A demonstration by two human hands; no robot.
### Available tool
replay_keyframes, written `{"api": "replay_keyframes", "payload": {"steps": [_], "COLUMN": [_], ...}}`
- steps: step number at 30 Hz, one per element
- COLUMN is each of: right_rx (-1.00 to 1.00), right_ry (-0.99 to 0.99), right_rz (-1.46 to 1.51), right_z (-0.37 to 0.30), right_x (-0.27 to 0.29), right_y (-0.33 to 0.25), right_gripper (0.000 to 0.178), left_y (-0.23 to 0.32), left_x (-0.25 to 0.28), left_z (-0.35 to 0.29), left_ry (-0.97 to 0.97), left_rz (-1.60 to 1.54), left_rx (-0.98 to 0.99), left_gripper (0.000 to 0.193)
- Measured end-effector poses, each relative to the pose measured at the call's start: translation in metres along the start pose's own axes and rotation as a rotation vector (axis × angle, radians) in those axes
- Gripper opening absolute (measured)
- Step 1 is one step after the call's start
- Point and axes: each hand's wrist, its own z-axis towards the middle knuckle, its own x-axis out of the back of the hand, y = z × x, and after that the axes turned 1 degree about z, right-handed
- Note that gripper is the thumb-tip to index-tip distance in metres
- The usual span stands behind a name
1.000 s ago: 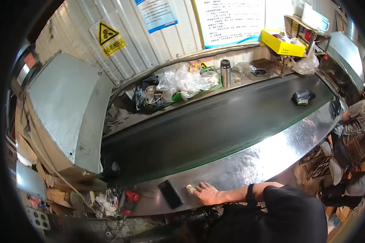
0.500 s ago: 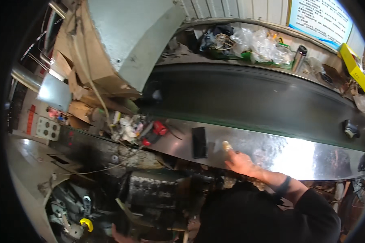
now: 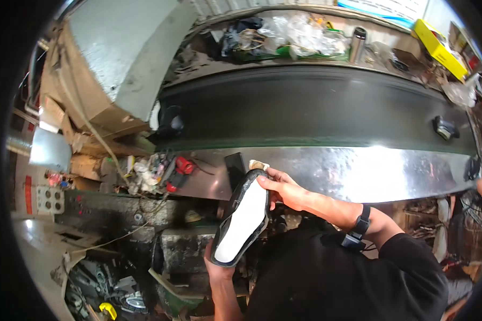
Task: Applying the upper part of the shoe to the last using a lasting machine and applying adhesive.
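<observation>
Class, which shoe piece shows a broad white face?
The shoe piece held between the left hand and right hand: its long white face shows. The other shoe piece, on the dark belt toward the picture's right, is untouched and mostly dark.

**Belt station surroundings, my remote view**

Dark belt (image 3: 305,107) runs across mid-view; shiny metal ledge (image 3: 326,174) along its near side. On the ledge I log 1 black phone (image 3: 234,167); at its left end, 1 red object (image 3: 184,165), kind unclear to me. Behind the belt, left to right: clear plastic bags (image 3: 307,35) in a heap, 1 steel flask (image 3: 357,47) with dark lid, 1 yellow box (image 3: 438,49). Corrugated wall (image 3: 225,6) at back; 1 white poster (image 3: 390,8), cut off by my top edge. Grey hood (image 3: 123,48) over the belt's left end. Far left: 1 pale panel (image 3: 50,199) with dark round spots. Lower left: 1 curved yellow piece (image 3: 108,310) among dark clutter.
</observation>
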Motion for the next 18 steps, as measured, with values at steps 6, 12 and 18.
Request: {"api": "replay_keyframes", "payload": {"steps": [6,12,18], "right_rx": [0.276,0.691,0.724], "right_ry": [0.412,0.989,1.719], "right_rz": [-0.281,-0.676,-0.873], "right_z": [-0.059,-0.158,-0.204], "right_x": [0.016,0.082,0.229], "right_y": [-0.038,-0.139,-0.183], "right_gripper": [0.059,0.057,0.064], "left_y": [-0.026,-0.018,-0.005], "left_x": [-0.018,-0.033,0.019], "left_z": [0.057,0.063,0.089], "left_ry": [-0.206,-0.189,-0.038], "left_rz": [0.066,0.548,0.492], "left_rx": [0.369,0.103,0.019], "left_gripper": [0.048,0.051,0.036]}}
